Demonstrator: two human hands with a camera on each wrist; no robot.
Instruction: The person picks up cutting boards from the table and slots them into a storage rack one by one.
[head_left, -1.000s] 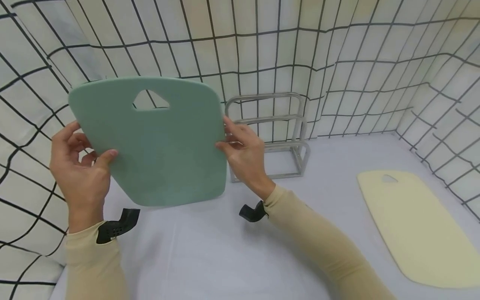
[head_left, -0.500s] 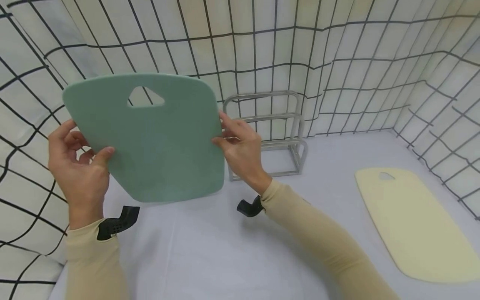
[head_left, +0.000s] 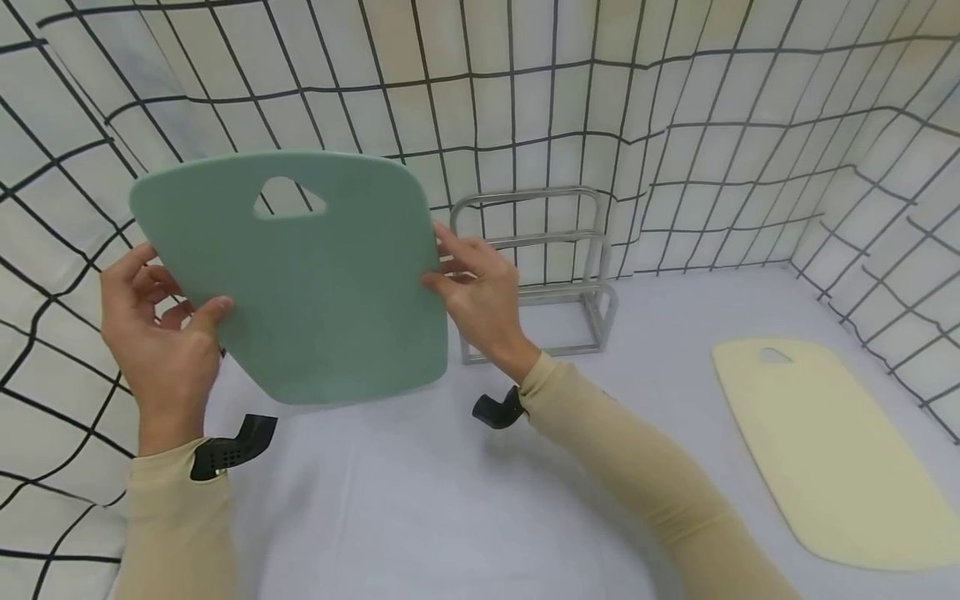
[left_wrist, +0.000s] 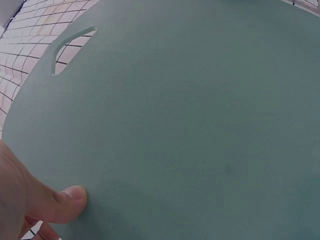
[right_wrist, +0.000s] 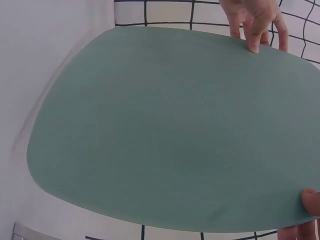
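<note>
Between both hands a green cutting board (head_left: 330, 292) is held up off the table, its handle hole at the top. My left hand (head_left: 161, 350) grips its left edge, thumb on the face towards me and fingers behind. On the opposite edge, my right hand (head_left: 483, 296) pinches the board between thumb and fingers. In the left wrist view the thumb (left_wrist: 67, 202) presses on the board's face. Both hands appear in the right wrist view, the left hand (right_wrist: 257, 20) at the top and only part of the right hand (right_wrist: 311, 205) at the lower right.
Behind the right hand stands a metal rack (head_left: 555, 242) of bent bars, partly hidden. A cream cutting board (head_left: 840, 458) lies flat on the white table (head_left: 420, 508) at the right. Grid-patterned cloth walls (head_left: 547, 100) surround the table at the back and sides.
The green board and the right hand have shifted slightly left over the last second. Both hands keep the same grip. The rack and the cream board have not moved.
</note>
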